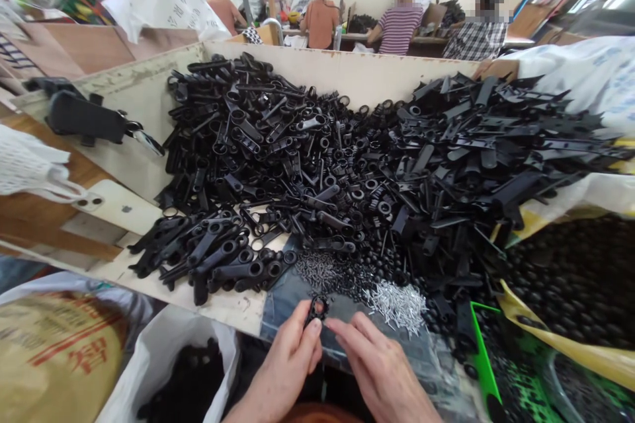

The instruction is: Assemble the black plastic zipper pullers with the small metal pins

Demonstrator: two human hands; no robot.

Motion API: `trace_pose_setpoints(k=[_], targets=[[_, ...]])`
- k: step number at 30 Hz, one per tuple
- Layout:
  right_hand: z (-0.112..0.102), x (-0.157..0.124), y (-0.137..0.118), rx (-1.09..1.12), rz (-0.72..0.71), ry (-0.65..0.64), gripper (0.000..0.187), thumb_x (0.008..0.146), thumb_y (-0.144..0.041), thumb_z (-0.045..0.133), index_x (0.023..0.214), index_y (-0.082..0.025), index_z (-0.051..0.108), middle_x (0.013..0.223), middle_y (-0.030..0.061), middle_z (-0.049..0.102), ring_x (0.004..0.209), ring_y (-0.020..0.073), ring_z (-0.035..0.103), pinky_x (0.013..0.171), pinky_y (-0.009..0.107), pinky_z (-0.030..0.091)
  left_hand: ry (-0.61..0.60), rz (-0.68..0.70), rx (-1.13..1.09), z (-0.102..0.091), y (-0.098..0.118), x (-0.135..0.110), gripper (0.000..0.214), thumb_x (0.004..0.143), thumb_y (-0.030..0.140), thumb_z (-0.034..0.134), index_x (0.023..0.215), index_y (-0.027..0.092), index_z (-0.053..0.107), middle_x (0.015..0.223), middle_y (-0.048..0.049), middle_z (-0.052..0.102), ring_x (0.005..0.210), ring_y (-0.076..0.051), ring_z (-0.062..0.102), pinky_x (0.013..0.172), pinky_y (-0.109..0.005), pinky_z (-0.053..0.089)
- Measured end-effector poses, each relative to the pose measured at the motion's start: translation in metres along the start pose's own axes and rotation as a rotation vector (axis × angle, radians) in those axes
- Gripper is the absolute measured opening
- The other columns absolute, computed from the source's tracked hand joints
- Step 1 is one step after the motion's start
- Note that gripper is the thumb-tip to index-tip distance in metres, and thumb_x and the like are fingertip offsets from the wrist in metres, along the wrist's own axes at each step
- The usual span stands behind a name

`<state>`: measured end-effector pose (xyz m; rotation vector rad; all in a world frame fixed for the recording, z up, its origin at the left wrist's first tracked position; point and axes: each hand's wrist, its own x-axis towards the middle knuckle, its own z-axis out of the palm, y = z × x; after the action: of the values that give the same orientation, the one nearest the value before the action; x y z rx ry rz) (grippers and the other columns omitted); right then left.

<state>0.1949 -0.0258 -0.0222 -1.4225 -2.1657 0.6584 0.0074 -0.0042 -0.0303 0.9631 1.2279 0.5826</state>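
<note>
Near the front edge of the bench, my left hand [294, 350] pinches a black plastic part with a ring-shaped end [318, 308] between thumb and fingers. Close beside it is my right hand [372, 357], its fingers bent and the thumb and index fingertips together at the part's right side. Whether something tiny sits in those right fingertips is too small to make out. Just beyond the hands lie a heap of small dark pins [317, 269] and a heap of silvery metal pins [397, 304].
Black ring-ended parts [238, 125] and flat black pieces [491, 119] are heaped behind. Black parts [218, 251] lie in rows at left, near a white phone [122, 206]. A white sack [225, 357] stands front left, a green basket [479, 344] right. Several people sit beyond.
</note>
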Motion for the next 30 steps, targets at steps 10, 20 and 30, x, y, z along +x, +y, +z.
trace_pose_setpoints(k=[10,20,30], targets=[[0.008,0.005,0.0,0.144,0.074,0.0,0.036,0.105,-0.017,0.039,0.125,-0.025,0.067,0.095,0.0067,0.071,0.077,0.0192,0.072,0.069,0.027,0.058,0.096,0.04,-0.027,-0.008,-0.006,-0.002,0.053,0.087,0.054,0.068,0.127,0.018,0.064,0.064,0.0046,0.052,0.064,-0.018,0.046,0.066,-0.029,0.041],[-0.003,0.022,-0.007,0.015,0.113,-0.237,0.038,0.099,-0.006,0.041,0.121,-0.023,0.068,0.095,0.0059,0.074,0.075,0.0195,0.074,0.064,0.026,0.053,0.091,0.024,-0.108,-0.004,-0.009,0.004,0.05,0.086,0.057,0.067,0.119,0.019,0.061,0.065,0.0067,0.048,0.057,-0.014,0.042,0.055,-0.025,0.036],[-0.002,0.037,-0.018,-0.256,0.128,-0.353,0.047,0.079,0.004,0.049,0.115,-0.021,0.067,0.087,0.0044,0.076,0.067,0.0195,0.074,0.053,0.025,0.043,0.103,0.042,-0.062,-0.001,-0.011,0.015,0.04,0.087,0.059,0.064,0.1,0.021,0.059,0.061,0.0092,0.04,0.052,-0.011,0.036,0.048,-0.022,0.028]])
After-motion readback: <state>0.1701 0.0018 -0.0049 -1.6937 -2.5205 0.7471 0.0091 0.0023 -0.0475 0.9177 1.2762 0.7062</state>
